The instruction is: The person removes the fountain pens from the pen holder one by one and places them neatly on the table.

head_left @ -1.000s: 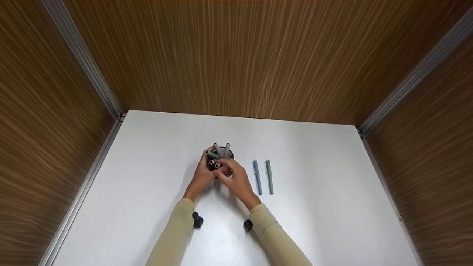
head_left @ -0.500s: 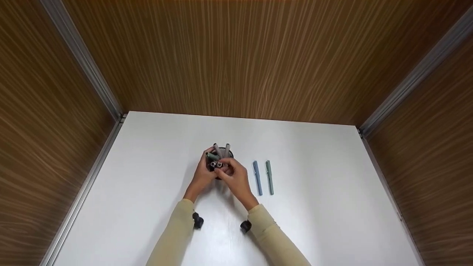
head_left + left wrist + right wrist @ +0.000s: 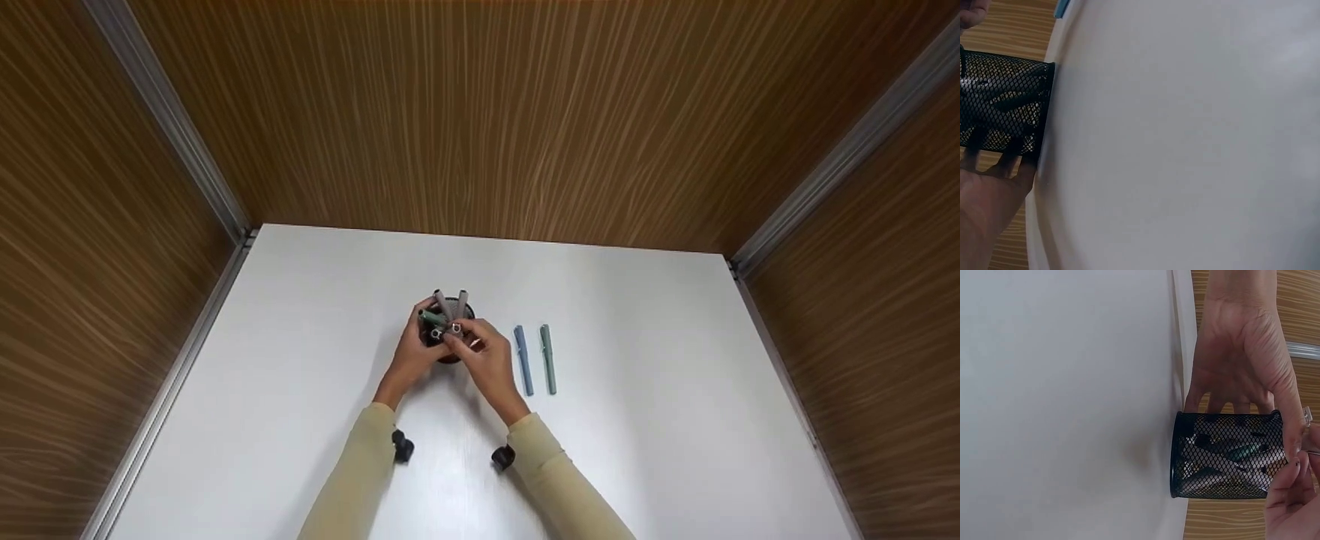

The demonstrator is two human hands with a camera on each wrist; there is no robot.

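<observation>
Black mesh pen cup (image 3: 448, 337) standing on white table (image 3: 637, 450), gripped from behind by left hand (image 3: 415, 351), fingers curled round its wall. Grey pen (image 3: 455, 330) pinched at cup's rim by right hand (image 3: 487, 358). Blue pen (image 3: 523, 360) and green pen (image 3: 548, 359) lying just right of right hand.

white table (image 3: 315, 390) | blue pen (image 3: 523, 360) and green pen (image 3: 548, 358) lying side by side, apart | wood-grain walls (image 3: 480, 112) | metal corner strips (image 3: 169, 127)
</observation>
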